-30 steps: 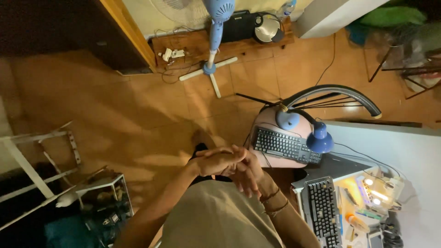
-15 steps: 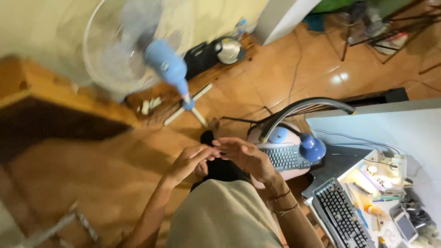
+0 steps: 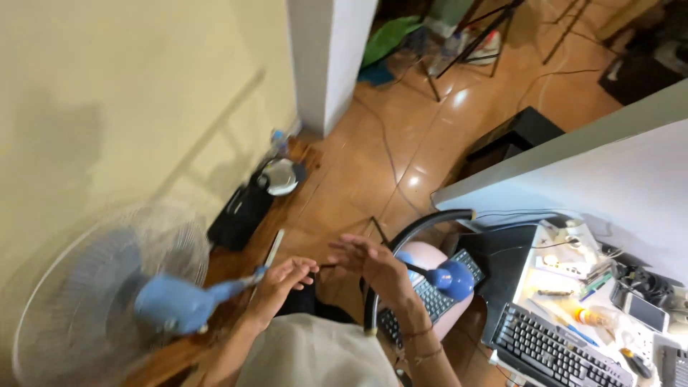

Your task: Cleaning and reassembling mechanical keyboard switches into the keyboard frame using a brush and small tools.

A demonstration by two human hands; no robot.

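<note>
Orange floor tiles [image 3: 423,136] are filling the middle of the view, shining under the light. Left hand [image 3: 281,281] is hanging over the floor, fingers loosely curled, palm turned up a little, gripping nothing. Right hand [image 3: 373,261] is floating just beside it, fingers spread and slack, also gripping nothing; thin bands are sitting on its wrist. The two hands are staying apart, a small gap between them.

Nearest thing: a black keyboard [image 3: 430,295] lying on a pink seat [image 3: 459,315], just right of the right hand and below it. A blue ball-shaped object [image 3: 451,278] is resting against that keyboard. A black curved hoop [image 3: 401,247] is arching up behind the right hand.

Left side: a blue and white standing fan [image 3: 107,301] is showing blurred against the cream wall [image 3: 129,93]. Lower right: a second black keyboard [image 3: 552,351] is sitting among small clutter on a white desk [image 3: 631,179]. Tripod legs [image 3: 480,29] are standing far off at the top.
</note>
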